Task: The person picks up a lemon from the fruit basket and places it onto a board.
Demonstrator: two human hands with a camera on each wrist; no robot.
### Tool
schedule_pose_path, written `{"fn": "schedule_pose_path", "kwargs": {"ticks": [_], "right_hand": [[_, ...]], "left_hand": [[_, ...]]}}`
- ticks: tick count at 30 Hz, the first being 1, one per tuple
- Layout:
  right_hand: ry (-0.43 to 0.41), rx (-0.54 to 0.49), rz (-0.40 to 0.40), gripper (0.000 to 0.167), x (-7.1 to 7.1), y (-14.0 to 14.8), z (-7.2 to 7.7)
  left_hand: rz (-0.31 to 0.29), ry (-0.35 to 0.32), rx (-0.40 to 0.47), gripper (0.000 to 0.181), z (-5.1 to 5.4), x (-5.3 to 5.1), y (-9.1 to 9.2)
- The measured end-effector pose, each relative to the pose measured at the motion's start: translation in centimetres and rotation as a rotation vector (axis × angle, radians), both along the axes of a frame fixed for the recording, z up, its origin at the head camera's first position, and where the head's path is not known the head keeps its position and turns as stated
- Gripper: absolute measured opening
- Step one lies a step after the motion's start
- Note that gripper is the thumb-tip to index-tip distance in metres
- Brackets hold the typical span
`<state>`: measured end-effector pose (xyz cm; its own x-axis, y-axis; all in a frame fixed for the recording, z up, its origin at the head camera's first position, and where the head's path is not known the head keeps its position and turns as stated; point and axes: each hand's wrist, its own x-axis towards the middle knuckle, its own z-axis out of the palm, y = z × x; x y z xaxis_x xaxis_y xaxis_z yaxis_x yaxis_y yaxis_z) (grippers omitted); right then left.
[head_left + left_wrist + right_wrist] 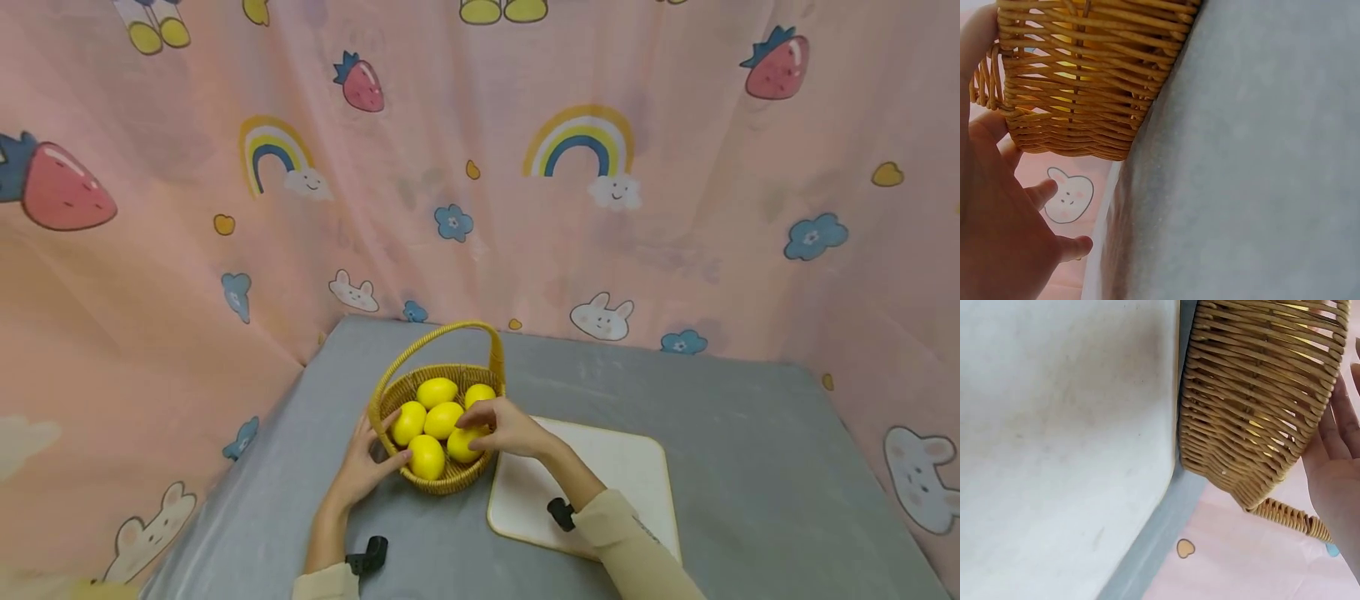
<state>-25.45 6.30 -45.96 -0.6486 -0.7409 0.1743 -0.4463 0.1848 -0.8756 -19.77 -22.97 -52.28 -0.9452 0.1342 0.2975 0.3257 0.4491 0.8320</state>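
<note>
A woven basket with a tall handle (451, 486) (1079, 94) (1254, 394) holds several yellow lemons (426, 457). My left hand (360, 467) (1004, 212) grips the basket's left side, its thumb over the front rim beside a lemon and a finger over the rim near the handle; two fingers stick out free below. Over the right rim reaches my right hand (512, 429) (1338, 462), its thumb and bent fingers spread apart above and around the front right lemon (462, 445). Firm contact with that lemon is not visible.
A white board with a yellow edge (615, 479) (1066, 444) lies right of the basket, partly under my right forearm. Grey cloth (750, 467) (1260, 150) covers the table. A pink patterned curtain (480, 167) hangs behind and at both sides.
</note>
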Motion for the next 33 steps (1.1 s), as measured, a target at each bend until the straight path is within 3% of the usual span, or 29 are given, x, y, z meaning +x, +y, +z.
{"fn": "schedule_pose_path", "kwargs": {"ticks": [11,20,28,33], "right_hand": [[0.07,0.246,0.064,0.031,-1.5,-1.4,0.3],[0.079,0.4,0.11,0.034,-1.2,-2.9,0.7],[0.054,0.45,0.111,0.032,-1.0,-3.6,0.7],[0.08,0.372,0.08,0.033,-1.3,-3.2,0.6]], "left_hand": [[-0.013,-0.028,0.033,0.069,-0.4,0.1,0.5],[-0.044,-0.027,0.07,0.072,-0.6,0.2,0.5],[-0.04,-0.019,0.072,0.071,-0.7,0.1,0.3],[-0.029,-0.041,0.082,0.07,-0.4,-0.1,0.1]]}}
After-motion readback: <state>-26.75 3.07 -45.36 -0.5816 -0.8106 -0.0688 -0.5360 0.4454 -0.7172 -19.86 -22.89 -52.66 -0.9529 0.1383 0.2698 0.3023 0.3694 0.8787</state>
